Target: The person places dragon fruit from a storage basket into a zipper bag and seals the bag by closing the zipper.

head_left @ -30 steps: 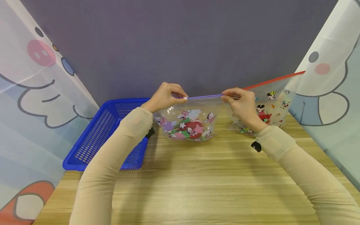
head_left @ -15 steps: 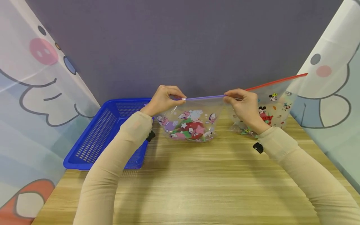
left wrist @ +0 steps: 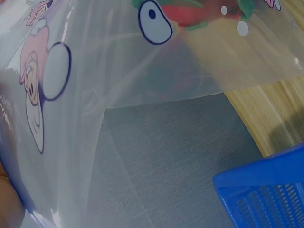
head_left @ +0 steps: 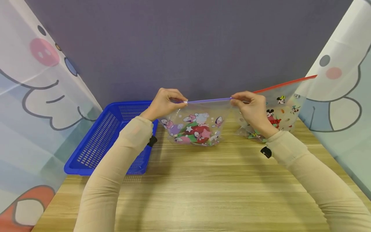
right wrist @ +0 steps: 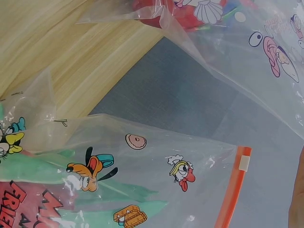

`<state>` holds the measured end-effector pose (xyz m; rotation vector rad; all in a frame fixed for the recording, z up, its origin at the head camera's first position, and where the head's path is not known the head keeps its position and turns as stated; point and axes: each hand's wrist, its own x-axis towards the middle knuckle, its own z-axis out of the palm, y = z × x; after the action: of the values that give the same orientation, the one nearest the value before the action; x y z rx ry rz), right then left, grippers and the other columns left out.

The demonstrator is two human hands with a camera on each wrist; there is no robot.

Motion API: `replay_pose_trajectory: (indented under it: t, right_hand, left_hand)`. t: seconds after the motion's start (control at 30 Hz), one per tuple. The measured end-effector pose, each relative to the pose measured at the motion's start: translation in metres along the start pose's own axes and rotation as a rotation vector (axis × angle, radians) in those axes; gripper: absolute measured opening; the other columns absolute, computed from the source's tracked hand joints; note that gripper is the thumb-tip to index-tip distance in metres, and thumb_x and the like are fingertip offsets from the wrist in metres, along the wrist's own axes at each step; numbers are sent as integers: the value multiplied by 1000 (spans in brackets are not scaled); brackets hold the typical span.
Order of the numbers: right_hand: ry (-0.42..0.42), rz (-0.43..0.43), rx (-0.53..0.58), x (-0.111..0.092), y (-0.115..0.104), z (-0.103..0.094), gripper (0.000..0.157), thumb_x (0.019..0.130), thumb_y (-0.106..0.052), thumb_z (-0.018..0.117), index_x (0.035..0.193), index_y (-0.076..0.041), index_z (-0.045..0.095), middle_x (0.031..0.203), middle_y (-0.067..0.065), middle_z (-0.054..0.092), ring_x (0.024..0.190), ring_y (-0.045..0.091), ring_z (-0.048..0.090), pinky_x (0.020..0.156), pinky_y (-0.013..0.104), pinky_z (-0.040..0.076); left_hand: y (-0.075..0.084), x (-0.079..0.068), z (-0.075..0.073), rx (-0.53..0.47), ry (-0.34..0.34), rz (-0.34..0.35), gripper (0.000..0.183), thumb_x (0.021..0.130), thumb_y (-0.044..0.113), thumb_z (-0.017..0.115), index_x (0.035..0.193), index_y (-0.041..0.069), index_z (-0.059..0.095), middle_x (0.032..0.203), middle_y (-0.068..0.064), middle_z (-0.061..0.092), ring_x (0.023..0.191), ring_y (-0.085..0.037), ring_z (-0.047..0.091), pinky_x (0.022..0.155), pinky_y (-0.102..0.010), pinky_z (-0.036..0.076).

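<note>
A clear zip bag (head_left: 192,124) with a purple zip strip and pink cartoon prints stands upright on the table. Red and green items show through its lower part; their kind is blurred by the plastic. My left hand (head_left: 166,102) pinches the small white slider (head_left: 185,102) on the strip. At the strip's right end, my right hand (head_left: 250,108) pinches the bag's top corner. A second clear zip bag (head_left: 285,103), with a red zip and cartoon prints, stands behind the right hand, also with red and green contents. In the right wrist view its white slider (right wrist: 244,163) sits near one end.
A blue perforated plastic basket (head_left: 99,141) stands on the left of the wooden table (head_left: 203,187), partly behind the left forearm. A dark grey panel (head_left: 197,42) rises at the back. Cartoon-printed curtains (head_left: 333,106) hang on both sides.
My left hand has moved leftward along the purple strip with the slider, widening the gap between the hands. The right hand keeps its hold on the right corner.
</note>
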<state>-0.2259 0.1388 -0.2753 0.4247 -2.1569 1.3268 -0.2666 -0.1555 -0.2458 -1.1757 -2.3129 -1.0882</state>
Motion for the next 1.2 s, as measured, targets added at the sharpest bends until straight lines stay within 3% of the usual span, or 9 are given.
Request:
replay_pose_trajectory:
  t: [0.17,0.8,1.2]
  right_hand:
    - [5,-6,8,0,0,-2,14,81,-9,69,92,-1,71,86,14,70,71,-8,62,67,11,50]
    - [21,13,-26,1,2,-6,15,80,-9,70,92,-2,71,84,11,71,70,-12,59,63,9,47]
    - [18,51,-25,2,4,-3,15,81,-13,69,93,-3,71,84,11,71,69,-9,61,58,12,46]
  left_hand:
    - [-2,-1,0,9,5,-5,8,76,8,73,83,4,74,80,-4,69,68,-9,62,63,-19,52]
    - [-6,-6,-9,14,29,-8,8,76,8,73,83,5,74,80,-4,69,67,-9,61,62,-18,50]
    - [-11,-13,-16,18,28,-70,8,77,10,72,84,6,74,81,-4,69,67,-9,62,63,-20,52]
